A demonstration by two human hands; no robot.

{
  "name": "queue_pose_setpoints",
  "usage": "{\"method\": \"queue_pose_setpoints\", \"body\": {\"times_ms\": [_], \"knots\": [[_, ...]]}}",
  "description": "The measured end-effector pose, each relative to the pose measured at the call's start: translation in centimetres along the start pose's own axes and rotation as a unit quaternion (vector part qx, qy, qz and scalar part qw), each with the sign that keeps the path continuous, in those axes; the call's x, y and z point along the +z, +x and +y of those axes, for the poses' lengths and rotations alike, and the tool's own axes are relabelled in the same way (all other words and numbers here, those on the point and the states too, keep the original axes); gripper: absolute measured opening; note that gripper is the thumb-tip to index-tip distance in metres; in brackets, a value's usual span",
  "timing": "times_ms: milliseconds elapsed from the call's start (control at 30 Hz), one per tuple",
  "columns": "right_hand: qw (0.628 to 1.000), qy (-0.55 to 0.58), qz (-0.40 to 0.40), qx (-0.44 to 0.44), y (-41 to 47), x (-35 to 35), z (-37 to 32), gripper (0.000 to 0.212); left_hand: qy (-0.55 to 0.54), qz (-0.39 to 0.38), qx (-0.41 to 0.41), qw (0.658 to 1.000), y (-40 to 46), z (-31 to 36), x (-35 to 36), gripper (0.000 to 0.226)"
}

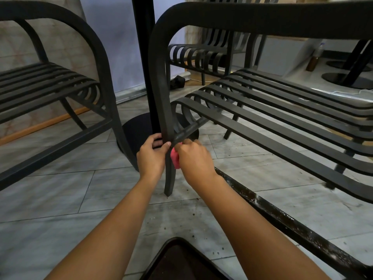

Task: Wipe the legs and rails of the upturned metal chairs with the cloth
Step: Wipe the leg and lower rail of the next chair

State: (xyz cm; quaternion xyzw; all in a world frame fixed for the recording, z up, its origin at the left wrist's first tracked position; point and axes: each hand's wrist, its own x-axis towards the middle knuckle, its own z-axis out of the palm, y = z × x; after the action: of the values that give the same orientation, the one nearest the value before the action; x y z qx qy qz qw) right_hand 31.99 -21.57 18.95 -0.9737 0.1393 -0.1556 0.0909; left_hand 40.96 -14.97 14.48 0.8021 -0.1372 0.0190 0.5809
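Pink cloth [175, 158] mostly hidden in right hand [193, 158] grip, pressed against upright chair leg [169, 174]; leg runs vertical to floor [60, 195]. Left hand [151, 156] grips the leg.

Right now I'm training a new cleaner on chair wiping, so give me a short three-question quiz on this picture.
1. True or false: the left hand grips the chair leg.
2. Which hand holds the pink cloth? A) left B) right C) neither
3. Fill in: the speckled, dirty rail runs under the ___ forearm.

Key: 1 true. 2 B, the right hand holds the cloth against the leg, just below where a cross rail meets it. 3 right.
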Motion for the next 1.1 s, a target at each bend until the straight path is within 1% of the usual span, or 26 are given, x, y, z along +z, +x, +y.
{"method": "queue_pose_setpoints", "body": {"times_ms": [200,367,467,533,600,633,700,767,867,1000,1033,1100], "knots": [[1.0,-0.004,-0.016,0.008,-1.3,-1.0,0.4,0.023,-0.014,-0.017,-0.005,1.0,-0.1,0.2,0.0,0.042],[0.999,-0.008,-0.034,0.012,-2.1,-1.8,0.7,0.028,0.003,-0.021,0.002,1.0,-0.5,0.2,-0.3,0.046],[0.998,0.045,-0.031,0.022,-2.6,-2.4,1.1,0.015,0.01,-0.013,0.005,1.0,-1.0,0.1,-0.2,0.05],[0.995,0.093,-0.007,0.045,-3.2,-3.0,1.8,0.022,0.02,-0.002,0.027,0.999,-1.6,0.3,-0.3,0.047],[0.987,0.136,0.037,0.071,-3.8,-3.8,2.6,0.028,0.03,0.009,0.069,0.997,-2.2,0.6,-0.5,0.042],[0.985,0.145,0.055,0.079,-4.1,-4.3,2.9,0.027,0.034,0.008,0.094,0.995,-2.4,0.7,-0.6,0.038],[0.983,0.141,0.083,0.079,-4.1,-5.0,3.2,0.024,0.051,-0.008,0.144,0.988,-2.8,0.7,-0.7,0.031],[0.983,0.143,0.092,0.069,-3.6,-5.3,2.9,0.026,0.083,-0.034,0.178,0.98,-3.0,0.5,-0.8,0.028],[0.988,0.132,0.063,0.048,-2.5,-5.1,1.9,0.022,0.139,-0.074,0.216,0.964,-3.1,0.3,-0.9,0.029],[0.996,0.076,-0.024,0.043,-1.5,-3.5,0.8,0.012,0.194,-0.098,0.225,0.95,-3.1,0.3,-0.9,0.033],[0.997,0.049,-0.042,0.045,-1.5,-3.0,0.7,0.013,0.2,-0.098,0.226,0.948,-3.1,0.3,-1.0,0.033],[0.997,-0.005,-0.059,0.042,-1.7,-2.1,0.5,0.023,0.212,-0.097,0.231,0.944,-3.1,0.2,-1.0,0.031]]}}
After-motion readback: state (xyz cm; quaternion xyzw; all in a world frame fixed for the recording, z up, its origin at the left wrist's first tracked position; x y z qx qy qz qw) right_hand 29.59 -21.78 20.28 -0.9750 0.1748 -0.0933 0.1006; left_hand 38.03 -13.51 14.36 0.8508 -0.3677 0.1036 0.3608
